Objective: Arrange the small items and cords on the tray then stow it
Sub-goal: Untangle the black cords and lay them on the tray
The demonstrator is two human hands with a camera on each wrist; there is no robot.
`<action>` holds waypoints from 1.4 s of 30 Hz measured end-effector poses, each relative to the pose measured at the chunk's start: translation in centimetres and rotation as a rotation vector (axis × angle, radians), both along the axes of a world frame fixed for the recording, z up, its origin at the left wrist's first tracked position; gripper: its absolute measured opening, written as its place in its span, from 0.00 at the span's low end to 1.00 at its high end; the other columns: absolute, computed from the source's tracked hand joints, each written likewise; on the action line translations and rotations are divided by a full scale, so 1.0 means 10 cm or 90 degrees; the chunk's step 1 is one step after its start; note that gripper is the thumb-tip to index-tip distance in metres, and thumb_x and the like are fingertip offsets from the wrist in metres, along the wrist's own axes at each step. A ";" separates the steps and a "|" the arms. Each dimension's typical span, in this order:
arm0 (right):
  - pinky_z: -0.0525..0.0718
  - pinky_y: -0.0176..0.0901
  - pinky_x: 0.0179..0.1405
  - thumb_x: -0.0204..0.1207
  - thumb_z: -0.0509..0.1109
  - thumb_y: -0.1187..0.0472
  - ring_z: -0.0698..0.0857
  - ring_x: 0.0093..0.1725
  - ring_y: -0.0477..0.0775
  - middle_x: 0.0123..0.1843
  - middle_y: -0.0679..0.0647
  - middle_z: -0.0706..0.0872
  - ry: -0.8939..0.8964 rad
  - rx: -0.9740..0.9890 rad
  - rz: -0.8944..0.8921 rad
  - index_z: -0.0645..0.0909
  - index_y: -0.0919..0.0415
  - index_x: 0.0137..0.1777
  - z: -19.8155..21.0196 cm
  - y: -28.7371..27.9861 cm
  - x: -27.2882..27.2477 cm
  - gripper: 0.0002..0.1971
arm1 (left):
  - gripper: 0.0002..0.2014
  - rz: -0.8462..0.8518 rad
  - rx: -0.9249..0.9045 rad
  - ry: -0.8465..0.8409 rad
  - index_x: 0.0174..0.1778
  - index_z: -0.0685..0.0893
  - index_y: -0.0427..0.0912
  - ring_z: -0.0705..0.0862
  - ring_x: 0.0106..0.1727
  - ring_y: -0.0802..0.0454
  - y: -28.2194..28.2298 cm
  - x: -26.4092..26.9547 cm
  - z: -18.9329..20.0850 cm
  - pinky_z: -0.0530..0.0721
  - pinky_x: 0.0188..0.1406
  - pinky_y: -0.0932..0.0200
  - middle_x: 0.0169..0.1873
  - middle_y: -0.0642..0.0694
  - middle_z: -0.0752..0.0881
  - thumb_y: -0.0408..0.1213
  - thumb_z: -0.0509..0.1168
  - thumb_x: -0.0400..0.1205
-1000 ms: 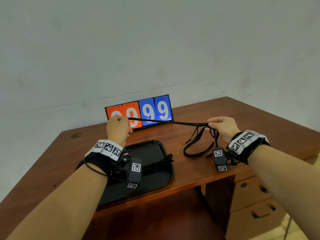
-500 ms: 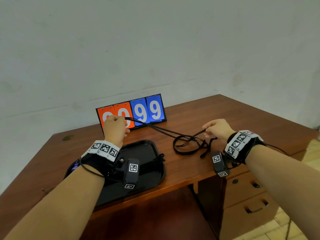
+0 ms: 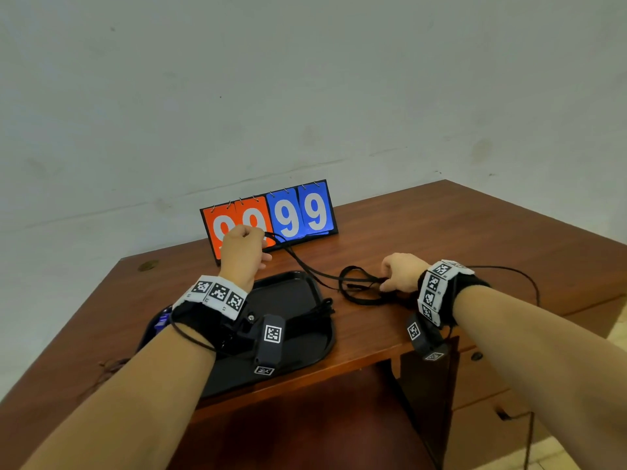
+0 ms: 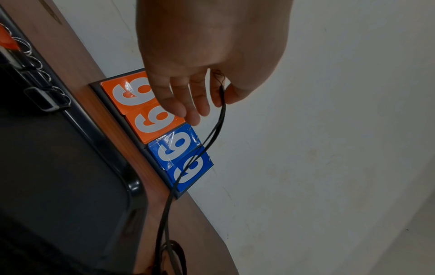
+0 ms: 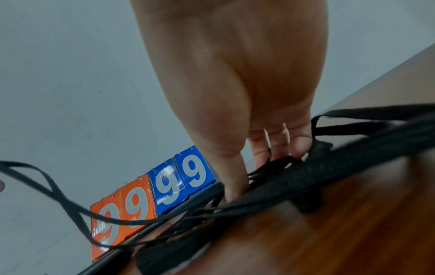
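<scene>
**Black cord held at both ends over the desk**

While the left hand [image 3: 242, 251] is raised in front of the orange and blue scoreboard [image 3: 269, 217], it pinches one end of the black cord [image 4: 220, 111] between thumb and forefinger, the other fingers hanging loosely. From there the cord [image 3: 305, 266] slopes down to the right, past the far right corner of the black tray [image 3: 298, 293], to a loose tangle of loops lying on the wooden desk [image 3: 475, 239]. Low at that tangle, the right hand [image 3: 402, 271] has its fingertips [image 5: 299, 147] curled into the strands, gripping them against the desk. The tray sits near the front edge, on the left; more black cords [image 3: 322, 308] lie bunched along its right rim, and keyrings [image 4: 35, 61] rest inside it.
</scene>
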State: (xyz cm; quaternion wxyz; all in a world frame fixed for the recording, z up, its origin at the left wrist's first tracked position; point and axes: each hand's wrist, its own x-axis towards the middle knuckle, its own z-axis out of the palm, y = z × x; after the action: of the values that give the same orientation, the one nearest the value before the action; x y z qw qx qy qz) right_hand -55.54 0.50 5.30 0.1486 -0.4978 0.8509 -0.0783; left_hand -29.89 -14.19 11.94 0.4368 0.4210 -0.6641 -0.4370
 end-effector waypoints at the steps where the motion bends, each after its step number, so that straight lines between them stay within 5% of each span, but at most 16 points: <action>1: 0.83 0.45 0.50 0.78 0.74 0.53 0.85 0.52 0.56 0.55 0.55 0.87 -0.006 -0.005 -0.003 0.82 0.57 0.53 0.00 -0.01 0.01 0.09 | 0.10 -0.007 -0.003 -0.003 0.55 0.83 0.38 0.86 0.38 0.49 0.00 0.00 0.00 0.83 0.31 0.58 0.48 0.43 0.87 0.38 0.60 0.86; 4: 0.80 0.42 0.42 0.79 0.73 0.57 0.86 0.46 0.55 0.48 0.54 0.88 -0.061 -0.104 -0.019 0.82 0.54 0.42 0.02 -0.01 0.00 0.06 | 0.09 -0.026 -0.013 -0.013 0.52 0.85 0.38 0.86 0.40 0.51 0.01 -0.03 -0.02 0.85 0.33 0.58 0.48 0.44 0.87 0.40 0.62 0.87; 8: 0.77 0.38 0.43 0.78 0.74 0.56 0.85 0.44 0.48 0.44 0.50 0.89 -0.142 -0.297 0.005 0.87 0.56 0.44 0.21 0.03 -0.02 0.04 | 0.07 -0.067 0.003 -0.035 0.48 0.84 0.42 0.87 0.44 0.51 0.08 -0.14 -0.03 0.87 0.39 0.55 0.46 0.45 0.88 0.40 0.64 0.87; 12: 0.81 0.30 0.41 0.82 0.70 0.61 0.87 0.42 0.47 0.44 0.56 0.92 -0.313 -0.457 -0.007 0.87 0.65 0.49 0.50 0.13 -0.02 0.08 | 0.08 -0.059 0.006 -0.035 0.51 0.85 0.39 0.88 0.45 0.51 0.14 -0.24 -0.02 0.86 0.36 0.57 0.46 0.45 0.88 0.40 0.64 0.87; 15: 0.82 0.36 0.35 0.83 0.67 0.63 0.86 0.39 0.52 0.40 0.58 0.90 -0.470 -0.538 -0.060 0.84 0.65 0.51 0.59 0.22 -0.03 0.06 | 0.07 -0.061 0.014 -0.043 0.51 0.84 0.41 0.88 0.46 0.50 0.16 -0.26 -0.01 0.86 0.37 0.56 0.47 0.45 0.88 0.39 0.63 0.87; 21: 0.80 0.41 0.29 0.85 0.65 0.64 0.84 0.33 0.53 0.34 0.58 0.85 -0.536 -0.589 -0.117 0.84 0.69 0.53 0.64 0.30 -0.09 0.08 | 0.10 -0.027 0.002 -0.014 0.55 0.83 0.41 0.87 0.41 0.50 0.14 -0.21 0.02 0.84 0.33 0.58 0.48 0.45 0.88 0.41 0.60 0.89; 29: 0.75 0.43 0.24 0.84 0.64 0.67 0.81 0.28 0.54 0.33 0.59 0.83 -0.508 -0.637 -0.260 0.83 0.68 0.51 0.55 0.34 -0.25 0.06 | 0.10 0.054 -0.028 0.041 0.50 0.79 0.41 0.84 0.33 0.52 0.03 0.01 0.12 0.81 0.30 0.57 0.44 0.42 0.87 0.42 0.57 0.90; 35: 0.75 0.39 0.19 0.83 0.64 0.68 0.81 0.26 0.53 0.34 0.61 0.84 -0.474 -0.587 -0.314 0.83 0.69 0.56 0.35 0.32 -0.27 0.08 | 0.10 0.037 -0.030 0.052 0.44 0.76 0.51 0.85 0.34 0.49 0.08 0.03 0.17 0.82 0.33 0.55 0.42 0.42 0.88 0.42 0.56 0.90; 38: 0.82 0.44 0.30 0.80 0.65 0.70 0.84 0.35 0.54 0.41 0.60 0.88 -0.449 -0.526 -0.312 0.83 0.66 0.58 0.24 0.26 -0.25 0.10 | 0.09 0.001 -0.013 0.053 0.55 0.79 0.43 0.85 0.33 0.49 0.12 0.00 0.17 0.82 0.31 0.57 0.41 0.42 0.89 0.41 0.55 0.91; 40: 0.82 0.44 0.45 0.78 0.70 0.67 0.86 0.48 0.54 0.51 0.56 0.87 -0.332 -0.440 -0.263 0.84 0.60 0.59 0.21 0.23 -0.21 0.11 | 0.12 -0.033 0.003 0.040 0.63 0.78 0.39 0.86 0.32 0.50 0.14 -0.04 0.17 0.82 0.29 0.59 0.41 0.42 0.90 0.42 0.56 0.90; 42: 0.77 0.41 0.49 0.77 0.72 0.63 0.83 0.52 0.52 0.53 0.50 0.83 -0.221 -0.374 -0.196 0.83 0.55 0.59 0.24 0.22 -0.09 0.12 | 0.13 -0.060 0.014 0.031 0.65 0.77 0.39 0.87 0.32 0.50 0.17 -0.07 0.18 0.83 0.29 0.60 0.42 0.42 0.91 0.42 0.56 0.90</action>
State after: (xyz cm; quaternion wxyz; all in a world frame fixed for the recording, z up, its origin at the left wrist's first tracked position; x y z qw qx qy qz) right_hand -56.45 2.75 7.65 0.1281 -0.3646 0.8190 -0.4241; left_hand -30.61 -12.54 13.69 0.4270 0.3834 -0.6674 -0.4746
